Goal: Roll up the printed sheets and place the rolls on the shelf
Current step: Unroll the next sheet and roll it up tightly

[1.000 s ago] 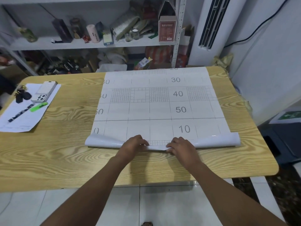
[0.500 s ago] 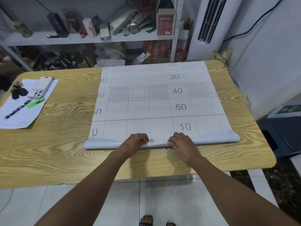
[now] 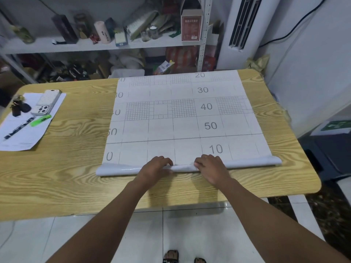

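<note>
Change over the last second: the curled near edge of the sheet is tighter. The fine grid strip that showed below the "10" row is now wound under, and the flared ends lie flatter. Judgement: first turn of the roll is set; rolling has barely begun, most of the sheet is flat.

Left hand and right hand: both sit on the roll near its middle, fingers curled over it and pinching it, a short gap between them.

Position: the roll lies at the sheet's 6 o'clock edge, under the hands, on the table. The flat remainder runs toward 12 o'clock. The shelf stands at 12 o'clock beyond the table, well apart from the hands.
</note>
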`<state>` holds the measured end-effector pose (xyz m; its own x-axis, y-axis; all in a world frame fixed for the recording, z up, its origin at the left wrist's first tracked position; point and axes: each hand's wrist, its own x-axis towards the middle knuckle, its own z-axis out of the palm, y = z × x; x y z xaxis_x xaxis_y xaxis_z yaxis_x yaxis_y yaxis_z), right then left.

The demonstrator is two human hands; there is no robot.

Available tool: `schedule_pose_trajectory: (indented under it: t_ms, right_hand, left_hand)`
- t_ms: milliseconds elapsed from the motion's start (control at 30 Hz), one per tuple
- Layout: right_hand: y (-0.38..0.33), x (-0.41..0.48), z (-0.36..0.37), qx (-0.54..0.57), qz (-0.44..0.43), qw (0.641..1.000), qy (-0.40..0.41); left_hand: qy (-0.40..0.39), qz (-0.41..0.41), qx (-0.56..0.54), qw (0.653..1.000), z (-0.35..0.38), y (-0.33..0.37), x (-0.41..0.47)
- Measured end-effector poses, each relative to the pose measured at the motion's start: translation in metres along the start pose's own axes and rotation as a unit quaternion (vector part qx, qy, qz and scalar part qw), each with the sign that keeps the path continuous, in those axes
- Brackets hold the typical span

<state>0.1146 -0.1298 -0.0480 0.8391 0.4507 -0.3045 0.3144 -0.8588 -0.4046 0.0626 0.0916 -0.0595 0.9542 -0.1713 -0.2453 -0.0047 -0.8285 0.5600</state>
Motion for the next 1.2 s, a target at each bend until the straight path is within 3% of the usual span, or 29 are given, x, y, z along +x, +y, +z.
schedule_pose_trajectory:
  t_ms: [300,567,767,967,1200]
  right_hand:
    - [0.001,0.002,0.008,-0.002,0.014,0.999,0.050]
    - [0.006,-0.002,0.013,-0.032,-0.050,0.993,0.107]
    - [0.004,-0.003,0.013,-0.038,-0.059,0.993,0.091]
    - [0.001,0.005,0.006,-0.037,-0.055,0.995,0.073]
    - [0.003,0.006,0.010,-0.005,-0.040,0.997,0.065]
  left_hand:
    - [-0.058,-0.080,-0.090,0.991,-0.014,0.001,0.013]
    - [-0.053,-0.087,-0.075,0.992,-0.017,0.001,0.017]
    - [-0.027,-0.091,-0.057,0.994,-0.011,0.004,0.016]
    - [0.017,-0.071,-0.042,0.996,-0.002,-0.002,0.015]
    - [0.119,0.073,0.112,0.984,0.004,-0.008,0.015]
